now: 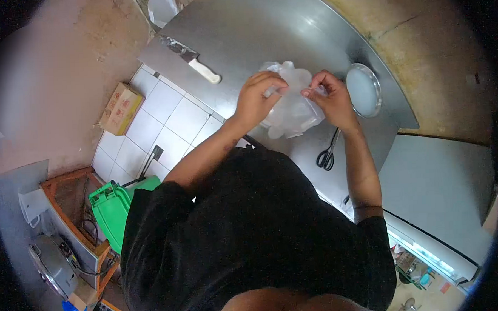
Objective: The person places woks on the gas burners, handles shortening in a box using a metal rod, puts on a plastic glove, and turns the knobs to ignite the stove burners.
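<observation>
Thin, translucent crumpled plastic, perhaps a bag (296, 113), spreads between my hands over the steel table, with rounded lobes at its edge. My left hand (258, 97) is closed on its left side, the fingers bent toward the thumb. On the other side, my right hand (332, 100) pinches the plastic between thumb and fingers. Just beyond the right hand stands a round metal bowl (377, 90) with something whitish in it. Black-handled scissors (326, 159) lie below that hand. A knife (202, 70) with a white handle rests farther left, its blade smeared white.
The steel table (239, 29) curves around me against a stained wall. To the left, a cardboard box (121, 109) stands on white floor tiles. A green bin (112, 209) is close by my left side. At right is a large, pale-topped appliance (436, 187).
</observation>
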The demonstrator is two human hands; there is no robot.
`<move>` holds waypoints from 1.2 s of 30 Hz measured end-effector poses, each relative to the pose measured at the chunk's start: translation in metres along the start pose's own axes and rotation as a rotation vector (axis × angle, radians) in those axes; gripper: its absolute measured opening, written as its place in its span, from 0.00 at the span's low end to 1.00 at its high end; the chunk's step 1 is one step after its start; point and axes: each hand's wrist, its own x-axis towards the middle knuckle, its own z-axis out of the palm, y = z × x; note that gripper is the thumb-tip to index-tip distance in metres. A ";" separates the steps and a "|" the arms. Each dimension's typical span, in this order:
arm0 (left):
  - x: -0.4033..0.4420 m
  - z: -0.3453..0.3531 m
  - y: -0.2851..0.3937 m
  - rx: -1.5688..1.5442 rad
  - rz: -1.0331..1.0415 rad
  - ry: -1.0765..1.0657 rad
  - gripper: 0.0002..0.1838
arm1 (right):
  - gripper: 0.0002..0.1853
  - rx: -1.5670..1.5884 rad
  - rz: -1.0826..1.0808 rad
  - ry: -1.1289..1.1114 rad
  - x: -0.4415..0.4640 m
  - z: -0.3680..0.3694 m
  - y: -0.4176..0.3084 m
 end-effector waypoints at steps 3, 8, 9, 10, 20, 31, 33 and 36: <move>-0.003 -0.011 0.003 -0.096 -0.203 0.031 0.07 | 0.09 -0.028 0.011 0.035 0.006 0.000 0.010; -0.019 -0.049 0.004 -0.088 -0.303 0.164 0.06 | 0.10 -0.436 -0.084 -0.121 0.020 0.003 0.014; -0.023 -0.055 0.002 -0.134 -0.347 0.295 0.06 | 0.09 -0.625 -0.121 -0.181 0.024 0.003 0.015; -0.026 -0.061 0.001 -0.179 -0.391 0.427 0.07 | 0.08 -0.813 -0.159 -0.243 0.026 0.004 0.016; -0.005 -0.034 0.016 -0.291 -0.477 0.402 0.10 | 0.08 0.244 0.099 -0.166 0.002 0.041 -0.046; -0.006 -0.050 0.024 -1.002 -0.956 -0.013 0.17 | 0.10 0.402 0.180 0.022 -0.006 0.008 0.017; -0.011 -0.051 0.025 -1.023 -0.943 -0.009 0.14 | 0.10 0.321 0.144 0.060 -0.005 0.011 0.023; -0.015 -0.053 0.025 -1.021 -0.861 0.089 0.07 | 0.14 0.219 -0.022 0.288 -0.003 0.013 0.010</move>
